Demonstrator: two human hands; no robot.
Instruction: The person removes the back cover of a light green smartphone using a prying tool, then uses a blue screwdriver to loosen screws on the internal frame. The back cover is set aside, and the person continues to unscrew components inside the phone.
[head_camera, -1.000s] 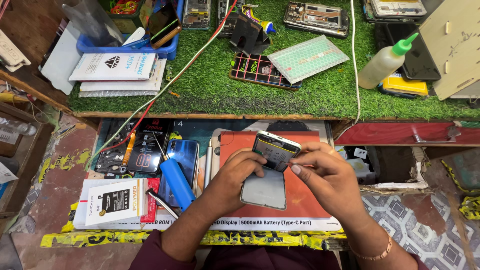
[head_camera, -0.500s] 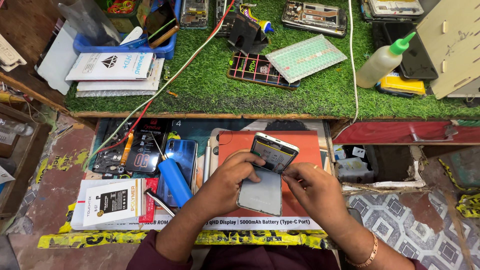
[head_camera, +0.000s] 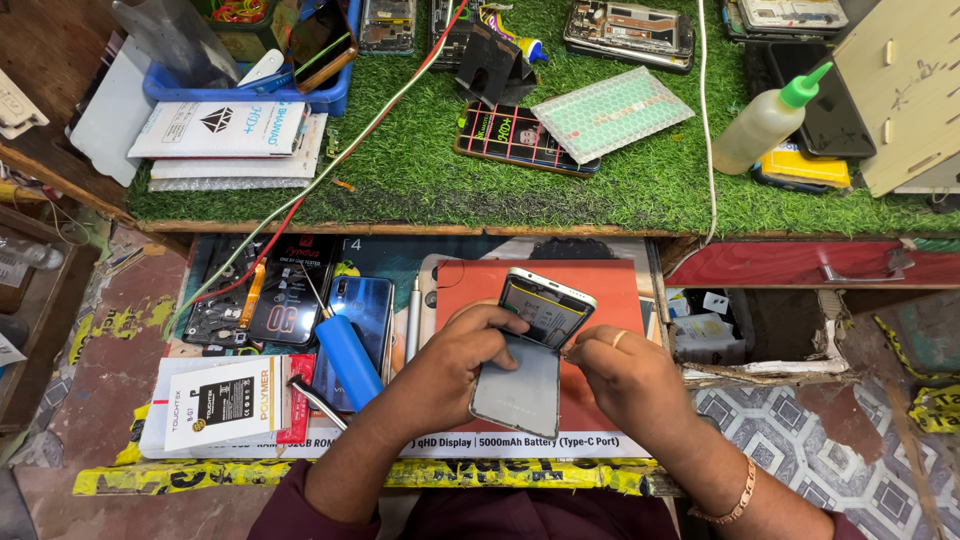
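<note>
Cluttered repair bench, orange work mat (head_camera: 610, 290) in the middle, fake green turf (head_camera: 620, 190) on the raised shelf behind.

Nearest the camera, the left hand (head_camera: 455, 365) is clamped around the side of a phone (head_camera: 545, 310), thumb pressing on the silvery grey back cover (head_camera: 518, 390), which hangs hinged open below the body. The right hand (head_camera: 625, 375) has its fingers curled tight near the cover's edge, pinching something thin, though I can't make out what. Phone sits tilted up over the mat, held between both hands, not resting flat.

What I'd worry about: the cover looks like thin, smooth, slightly flexy plastic, and it seems still attached along one edge. Bend it too far and it could crease or snap a clip. Exposed inside is a flat dark battery with a yellow strip, soft-walled stuff, so a slipped tool could gouge it.

Just left lies a glossy blue cylinder tool (head_camera: 348, 355) beside a shiny blue phone back (head_camera: 375, 310), plus a white carton (head_camera: 225, 400). Farther off on the turf: a bubble-wrap pouch (head_camera: 612, 112) and a squeezy bottle with green nozzle (head_camera: 765, 120).
</note>
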